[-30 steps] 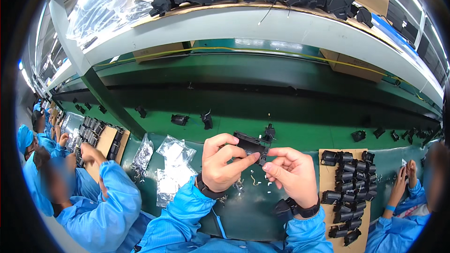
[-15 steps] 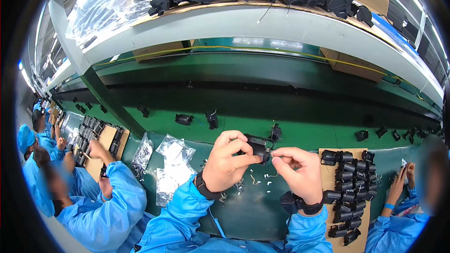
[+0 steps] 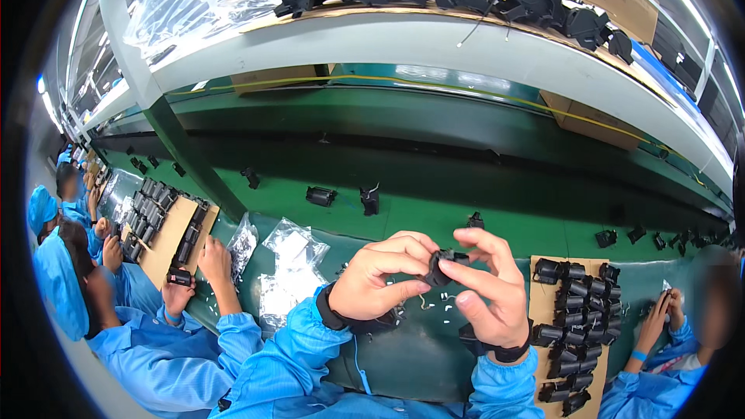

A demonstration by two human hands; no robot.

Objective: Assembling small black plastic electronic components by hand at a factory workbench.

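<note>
Over the bench, my left hand pinches a small black plastic housing between thumb and fingers. My right hand meets it from the other side, with the index finger on its face and another finger behind its right end; the right thumb stands apart below. Much of the housing is covered by my fingers. Beneath the hands, small white connectors and short wires lie scattered on the green mat.
Rows of black housings lie on a cardboard sheet to my right. Clear bags with white pieces lie left. A green conveyor carries loose housings beyond, under a shelf. Co-workers in blue sit left and right.
The housing has been turned and lowered slightly in my hands. My right fingers have gone from a pinch at its end to reaching around it. The view has shifted a little.
</note>
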